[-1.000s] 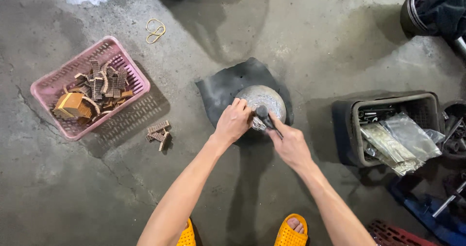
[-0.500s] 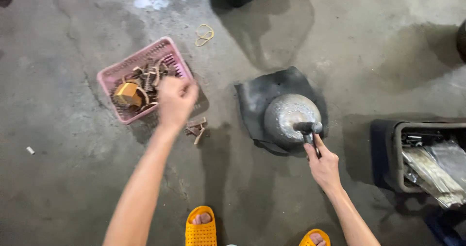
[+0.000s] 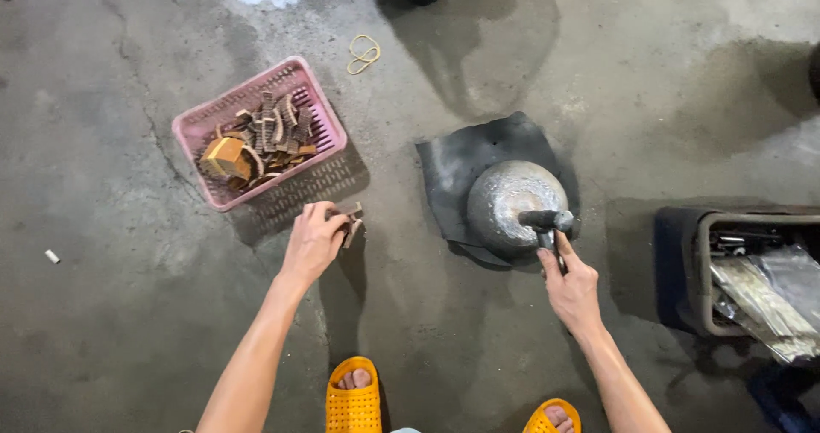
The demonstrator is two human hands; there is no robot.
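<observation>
My left hand reaches down to a small pile of brown curved pieces on the concrete floor, its fingers closing on them. My right hand grips the handle of a small hammer, whose dark head rests on a round metal block. That block sits on a black rubber mat. A pink plastic basket with several similar brown pieces and a tan block lies up and left of my left hand.
A dark open box with shiny plastic-wrapped items stands at the right edge. A yellow rubber band lies on the floor above. My feet in orange slippers show at the bottom. A small white scrap lies far left.
My left hand left the metal block, swung to the basket, then dropped to the small pile on the floor. My right hand stayed at the block with the hammer.
</observation>
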